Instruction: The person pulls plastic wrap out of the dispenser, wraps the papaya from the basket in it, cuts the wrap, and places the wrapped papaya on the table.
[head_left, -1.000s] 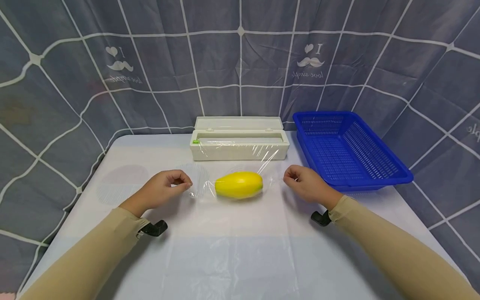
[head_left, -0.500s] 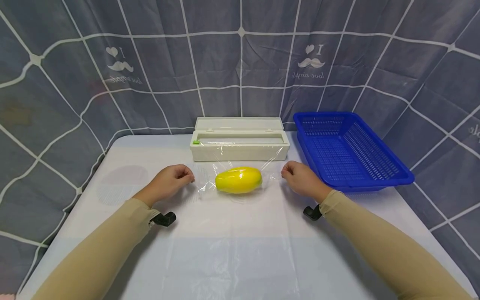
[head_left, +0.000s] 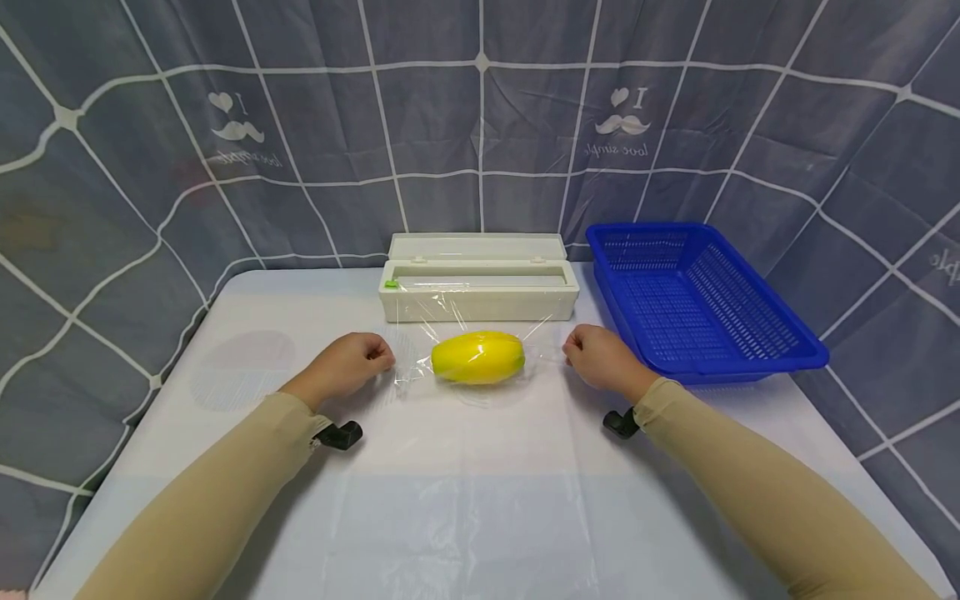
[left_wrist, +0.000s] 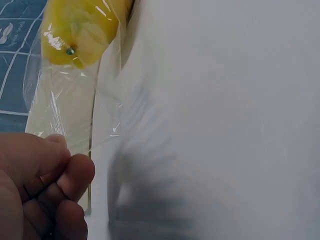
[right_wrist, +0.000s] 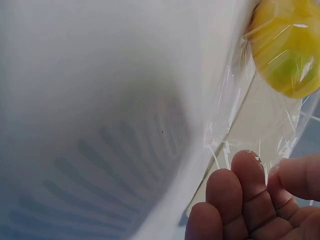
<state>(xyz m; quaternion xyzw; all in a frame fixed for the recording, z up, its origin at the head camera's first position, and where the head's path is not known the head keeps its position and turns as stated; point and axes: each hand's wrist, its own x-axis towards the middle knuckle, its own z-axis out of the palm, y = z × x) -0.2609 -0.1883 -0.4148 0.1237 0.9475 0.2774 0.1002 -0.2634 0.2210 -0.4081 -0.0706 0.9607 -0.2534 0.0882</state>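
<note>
A yellow papaya-like fruit (head_left: pixel 477 357) with a greenish end lies on the table under clear cling film (head_left: pixel 408 367). The film runs back from it to a white cling film dispenser (head_left: pixel 480 304), whose lid stands raised. On the fruit's left, my left hand (head_left: pixel 347 367) pinches one corner of the film between thumb and fingertips. My right hand (head_left: pixel 603 358) pinches the film's other corner to the right. Both wrist views show the film stretched from fingertips to the fruit (left_wrist: pixel 80 30), which neither hand touches.
A blue plastic basket (head_left: pixel 697 308) stands at the back right, close to my right hand. A green slider (head_left: pixel 392 284) sits at the dispenser's left end. Behind the white-covered table (head_left: pixel 465 517) hangs a grey checked curtain (head_left: pixel 322 125).
Both hands, still pinching the film, have moved inward and a little toward the dispenser. The fruit has shifted slightly the same way, and the film now lies over it with more creases.
</note>
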